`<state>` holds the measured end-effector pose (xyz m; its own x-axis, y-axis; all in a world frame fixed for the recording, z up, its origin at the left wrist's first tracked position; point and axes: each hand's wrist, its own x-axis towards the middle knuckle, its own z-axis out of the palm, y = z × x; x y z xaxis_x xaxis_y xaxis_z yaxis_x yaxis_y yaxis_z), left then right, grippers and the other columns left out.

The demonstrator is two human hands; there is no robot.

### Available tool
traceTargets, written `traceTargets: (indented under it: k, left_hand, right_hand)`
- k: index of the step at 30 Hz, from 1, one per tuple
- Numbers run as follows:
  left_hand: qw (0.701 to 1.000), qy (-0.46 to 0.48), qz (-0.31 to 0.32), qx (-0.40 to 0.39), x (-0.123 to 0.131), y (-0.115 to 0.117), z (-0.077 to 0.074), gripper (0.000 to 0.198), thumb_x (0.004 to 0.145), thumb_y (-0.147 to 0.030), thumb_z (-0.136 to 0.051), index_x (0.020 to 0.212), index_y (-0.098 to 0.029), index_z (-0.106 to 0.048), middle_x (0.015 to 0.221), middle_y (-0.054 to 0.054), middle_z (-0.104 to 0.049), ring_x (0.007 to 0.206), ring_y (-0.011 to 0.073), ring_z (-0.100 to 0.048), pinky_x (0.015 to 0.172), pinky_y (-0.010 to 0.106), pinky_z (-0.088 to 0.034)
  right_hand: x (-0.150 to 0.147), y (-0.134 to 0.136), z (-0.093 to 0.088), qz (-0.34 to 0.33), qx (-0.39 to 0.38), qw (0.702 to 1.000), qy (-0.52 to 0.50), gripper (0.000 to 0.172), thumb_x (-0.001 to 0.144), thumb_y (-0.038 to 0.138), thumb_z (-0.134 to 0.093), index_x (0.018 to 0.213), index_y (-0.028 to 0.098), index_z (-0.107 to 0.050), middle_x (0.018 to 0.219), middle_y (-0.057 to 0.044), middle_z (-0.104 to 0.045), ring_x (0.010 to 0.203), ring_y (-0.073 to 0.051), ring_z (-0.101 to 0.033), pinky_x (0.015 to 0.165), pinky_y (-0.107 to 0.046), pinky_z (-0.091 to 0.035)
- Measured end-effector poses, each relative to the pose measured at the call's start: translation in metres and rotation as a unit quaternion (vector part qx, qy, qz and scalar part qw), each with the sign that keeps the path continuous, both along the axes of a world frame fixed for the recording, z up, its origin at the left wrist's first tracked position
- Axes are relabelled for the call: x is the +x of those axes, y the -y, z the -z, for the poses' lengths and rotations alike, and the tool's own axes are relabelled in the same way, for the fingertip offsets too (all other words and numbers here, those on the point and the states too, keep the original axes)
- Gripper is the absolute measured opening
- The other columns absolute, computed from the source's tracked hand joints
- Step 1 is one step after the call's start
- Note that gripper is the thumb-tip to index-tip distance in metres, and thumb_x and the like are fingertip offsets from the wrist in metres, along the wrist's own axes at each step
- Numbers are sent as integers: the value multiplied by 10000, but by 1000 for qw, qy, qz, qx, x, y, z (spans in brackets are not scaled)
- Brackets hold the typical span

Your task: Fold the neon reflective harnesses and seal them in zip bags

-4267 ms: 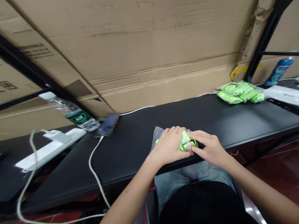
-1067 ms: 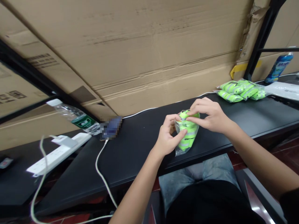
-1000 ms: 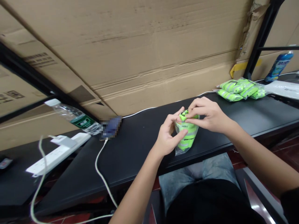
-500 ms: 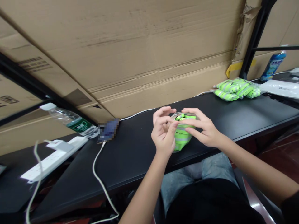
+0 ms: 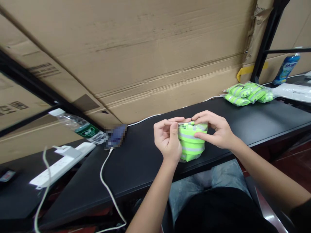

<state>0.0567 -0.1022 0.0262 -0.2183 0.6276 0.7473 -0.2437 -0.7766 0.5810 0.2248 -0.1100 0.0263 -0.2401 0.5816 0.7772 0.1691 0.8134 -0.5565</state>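
A clear plastic bag with folded neon-green fabric and silver stripes is held upright just above the near edge of the black table. My left hand grips its upper left side, thumb in front and fingers behind the top. At the upper right, my right hand holds the bag with the thumb on its front and the fingers curled over the top edge. The fingertips of both hands come close together at the bag's top.
Several similar green packets lie at the back right, beside a white plastic package and a blue bottle. Leftward are a water bottle, a phone on a white cable and a power strip. Cardboard stands behind.
Both hands have shifted their hold along the bag's top. The bag's front now faces the camera more, with more of the striped fabric showing. The view has moved slightly left.
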Motion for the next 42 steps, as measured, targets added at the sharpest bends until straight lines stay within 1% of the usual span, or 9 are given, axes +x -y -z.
traceTargets:
  k: [5,10,17,22,25,28,32,37,42]
  left_hand:
    - [1000,6,18,-24,0,-1,-1,232,947,-348,-661,939,-225,-465,945,36,-784,890,239,-774,848,441,-616]
    - [999,-1,29,-18,4,-10,-14,235,956,-353,-652,935,-227,-455,866,28,-785,893,254,-776,835,401,-614]
    - [998,21,43,-42,7,-66,-39,361,908,-489,-674,941,-239,-416,878,29,-790,806,228,-782,783,380,-626]
    - [994,56,60,-72,6,-105,-39,367,890,-473,-691,940,-239,-413,909,53,-787,763,227,-781,720,348,-624]
    - [988,86,49,-115,2,-111,-28,352,896,-462,-679,952,-241,-411,928,64,-786,752,227,-779,705,346,-619]
    - [980,82,48,-175,-6,-112,-14,357,888,-460,-687,950,-240,-412,937,72,-786,768,243,-779,705,369,-618]
    - [964,46,99,-243,-23,-115,2,425,819,-494,-752,995,-229,-471,994,88,-784,895,254,-770,789,382,-600]
    - [909,-131,209,-337,-38,-116,9,507,658,-475,-877,973,-120,-699,861,110,-778,738,238,-743,666,300,-561]
    - [911,-142,195,-334,-36,-107,4,362,693,-409,-860,879,-112,-771,805,92,-769,677,203,-710,629,271,-532]
  right_hand:
    - [-3,2,-12,-18,-20,997,75,446,783,329,-821,1200,246,-686,1251,-101,-606,1219,-263,-584,1045,-442,-476]
    - [-3,-15,-20,-27,-45,994,93,266,808,331,-795,1045,224,-734,1217,-88,-598,1185,-252,-593,1004,-404,-478]
    - [2,-74,-57,-43,-45,986,156,254,808,433,-778,946,220,-757,1103,-60,-659,1044,-235,-629,927,-372,-484]
    - [5,-105,-76,-40,-100,968,226,291,831,489,-735,863,200,-750,857,-23,-660,789,-178,-605,736,-310,-480]
    - [0,-113,-56,-29,-98,980,169,298,798,433,-775,965,191,-724,917,-36,-686,824,-185,-616,725,-300,-479]
    - [-12,-116,-15,-51,-162,984,49,405,770,435,-802,1092,220,-686,991,-39,-699,810,-182,-631,691,-302,-502]
    - [-28,-119,23,-94,-281,952,-82,401,684,433,-866,892,220,-599,782,24,-616,629,-134,-559,572,-282,-486]
    - [-29,-116,20,-116,-284,945,-117,492,597,373,-923,803,222,-502,762,48,-561,657,-117,-540,594,-260,-471]
    - [-7,-122,9,-107,-251,961,-34,321,876,505,-670,826,190,-634,745,9,-583,618,-115,-546,581,-278,-481]
